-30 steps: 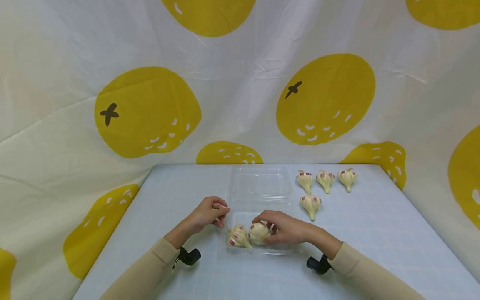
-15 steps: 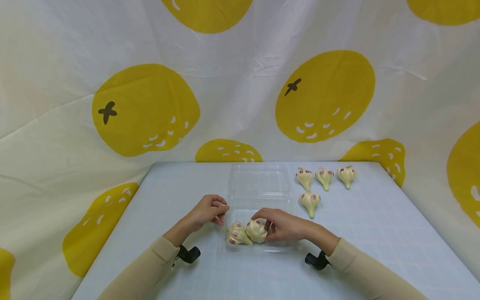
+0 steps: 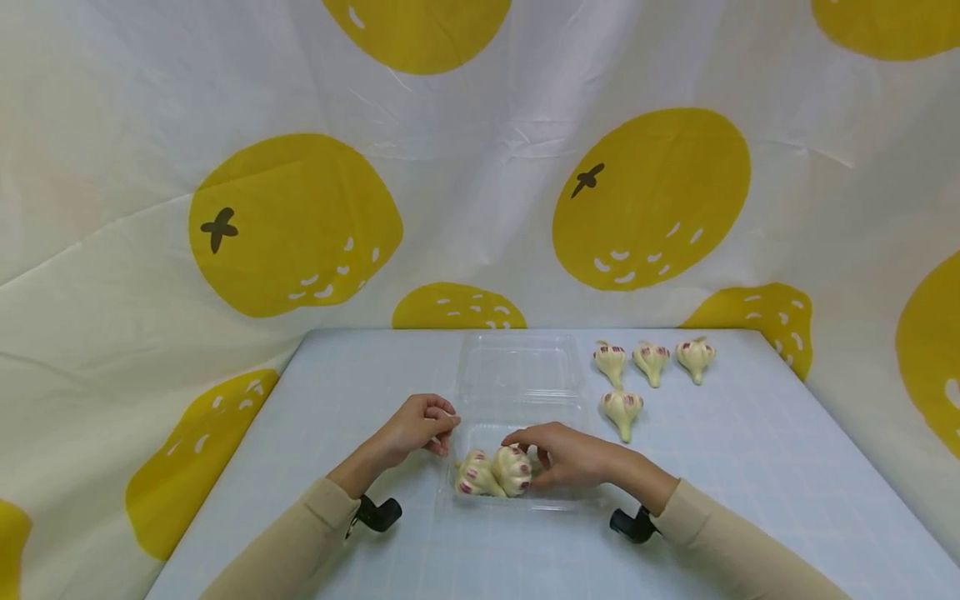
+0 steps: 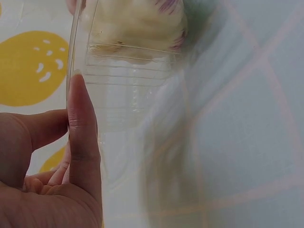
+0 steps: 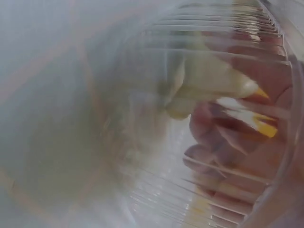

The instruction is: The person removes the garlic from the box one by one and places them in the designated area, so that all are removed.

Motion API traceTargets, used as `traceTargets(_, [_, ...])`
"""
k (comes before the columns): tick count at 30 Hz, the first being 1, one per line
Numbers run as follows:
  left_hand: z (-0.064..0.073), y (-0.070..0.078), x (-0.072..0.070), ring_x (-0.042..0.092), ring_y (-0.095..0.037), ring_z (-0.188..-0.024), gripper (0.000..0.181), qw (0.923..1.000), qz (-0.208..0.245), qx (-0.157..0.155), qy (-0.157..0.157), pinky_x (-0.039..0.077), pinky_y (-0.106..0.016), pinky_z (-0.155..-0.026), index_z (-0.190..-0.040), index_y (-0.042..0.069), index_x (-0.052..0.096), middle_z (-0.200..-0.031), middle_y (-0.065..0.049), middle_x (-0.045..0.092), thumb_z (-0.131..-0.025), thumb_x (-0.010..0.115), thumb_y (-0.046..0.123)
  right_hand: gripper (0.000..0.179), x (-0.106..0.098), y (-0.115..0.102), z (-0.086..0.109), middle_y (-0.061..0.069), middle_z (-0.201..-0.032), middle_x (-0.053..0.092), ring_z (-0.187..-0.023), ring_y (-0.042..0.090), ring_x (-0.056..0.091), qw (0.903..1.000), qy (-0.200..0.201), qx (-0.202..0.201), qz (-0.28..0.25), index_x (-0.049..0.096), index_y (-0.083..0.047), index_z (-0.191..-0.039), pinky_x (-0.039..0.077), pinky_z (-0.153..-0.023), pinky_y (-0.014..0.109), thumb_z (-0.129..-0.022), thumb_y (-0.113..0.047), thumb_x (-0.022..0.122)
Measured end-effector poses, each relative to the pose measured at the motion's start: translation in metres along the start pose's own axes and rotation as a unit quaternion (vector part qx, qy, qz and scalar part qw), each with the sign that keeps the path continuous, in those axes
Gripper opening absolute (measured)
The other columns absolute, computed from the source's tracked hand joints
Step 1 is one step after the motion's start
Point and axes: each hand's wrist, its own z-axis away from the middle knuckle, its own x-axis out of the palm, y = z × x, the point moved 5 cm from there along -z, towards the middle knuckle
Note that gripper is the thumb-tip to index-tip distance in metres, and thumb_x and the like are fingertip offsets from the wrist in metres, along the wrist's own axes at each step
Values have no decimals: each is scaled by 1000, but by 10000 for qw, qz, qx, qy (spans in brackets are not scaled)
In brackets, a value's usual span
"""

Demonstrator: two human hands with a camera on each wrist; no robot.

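A clear plastic clamshell box (image 3: 558,503) stands with its lid (image 3: 519,367) folded back behind it. Two cream garlic bulbs with purple marks sit in its left half. My right hand (image 3: 573,456) reaches into the box and holds the right-hand garlic bulb (image 3: 513,471) between thumb and fingers, its marked end turned to the right. Beside it, the other garlic bulb (image 3: 475,476) lies against the left wall. My left hand (image 4: 81,156) pinches the box's left rim in the left wrist view. Through the clear wall, the right wrist view shows the right fingers (image 5: 202,121) at the bulb, partly blurred by reflections.
Behind the right hand, three garlic bulbs stand in a row (image 3: 651,362), with another garlic bulb (image 3: 622,414) in front of the leftmost. The pale checked table (image 3: 757,467) ends at a lemon-print curtain (image 3: 480,208). A black wrist camera (image 3: 378,512) hangs below the left wrist.
The bulb in my right hand has turned, its marked end now facing right, and has shifted slightly left against the other bulb. The left hand keeps its place on the rim.
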Motion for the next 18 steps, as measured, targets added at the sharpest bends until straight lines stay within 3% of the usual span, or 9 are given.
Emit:
traceTargets(7, [-2, 2, -1, 60, -13, -55, 22, 10000, -69, -3, 46, 59, -27, -55, -112, -8, 55, -68, -6, 61, -101, 65, 8, 60, -1, 0, -3, -6, -109, 65, -78, 15, 59, 9997, 119, 0, 191, 60, -15, -137, 49, -68, 21, -84, -27, 86])
traceTargets(18, [-1, -2, -1, 61, -14, -56, 24, 10000, -46, -19, 38, 60, -28, -56, -112, -8, 55, -68, -6, 61, -101, 66, 9, 55, 2, 4, -5, -10, -108, 64, -94, 5, 59, 9991, 379, -86, 196, 65, -11, -125, 53, -80, 24, -82, -36, 87])
